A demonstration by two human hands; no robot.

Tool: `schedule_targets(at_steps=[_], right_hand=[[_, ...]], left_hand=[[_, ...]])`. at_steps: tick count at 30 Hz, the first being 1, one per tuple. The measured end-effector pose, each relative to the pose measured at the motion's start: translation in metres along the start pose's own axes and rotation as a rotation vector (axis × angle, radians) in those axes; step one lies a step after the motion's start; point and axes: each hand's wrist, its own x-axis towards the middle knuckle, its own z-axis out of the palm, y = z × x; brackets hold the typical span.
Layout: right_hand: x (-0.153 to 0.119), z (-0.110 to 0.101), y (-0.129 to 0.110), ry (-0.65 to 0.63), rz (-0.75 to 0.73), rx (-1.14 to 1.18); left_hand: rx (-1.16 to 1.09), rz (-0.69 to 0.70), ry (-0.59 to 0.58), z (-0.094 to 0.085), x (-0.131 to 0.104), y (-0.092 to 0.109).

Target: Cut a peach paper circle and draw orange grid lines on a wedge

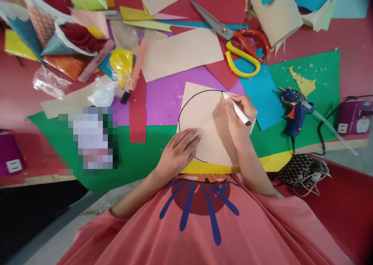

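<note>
A white marker [238,110] with a black end is gripped in my right hand [241,111], its tip touching a beige sheet of paper [204,117]. A black curved line [190,101] runs over the top and left of that sheet, like part of a circle; a short piece of line also shows near the bottom edge. My left hand [181,147] lies flat with fingers stretched out on the sheet's lower left, covering part of the line. Under the sheet are green [157,140], purple and yellow papers.
Red-and-yellow-handled scissors [230,33] lie beyond the sheet. To the right rests a blue glue gun [297,117] with its cord, near a purple box [354,117]. Leftward are a blurred-out object [91,136], a pink marker [138,63] and plastic bags [49,82]. Coloured papers cover the back.
</note>
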Motion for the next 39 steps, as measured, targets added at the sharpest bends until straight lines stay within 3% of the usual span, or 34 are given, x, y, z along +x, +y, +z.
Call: schedule_targets(at_steps=[8, 11, 16, 22, 25, 28, 33, 39], right_hand=[[0.001, -0.006, 0.001, 0.084, 0.105, 0.077], [0.001, -0.015, -0.004, -0.056, 0.086, 0.069], [-0.004, -0.026, -0.011, -0.293, -0.25, -0.28], [-0.009, -0.016, -0.007, -0.562, -0.41, -0.315], [-0.005, -0.013, -0.006, -0.609, -0.401, -0.26], [0.003, -0.019, -0.005, -0.56, -0.344, -0.251], [0.014, -0.042, -0.002, -0.302, -0.218, -0.397], [0.014, -0.055, 0.005, -0.313, -0.129, -0.314]], left_hand=[[0.037, 0.015, 0.0, -0.002, 0.001, -0.001], [0.074, -0.021, -0.023, -0.004, 0.0, 0.002], [0.092, -0.12, -0.105, -0.009, -0.006, 0.008], [-0.002, -0.005, -0.012, -0.016, -0.007, 0.003], [0.03, 0.064, -0.026, -0.014, 0.001, -0.001], [0.096, 0.106, -0.104, -0.007, 0.008, -0.002], [0.136, 0.086, -0.167, 0.001, 0.007, -0.004], [0.083, 0.032, -0.116, -0.001, 0.007, -0.006]])
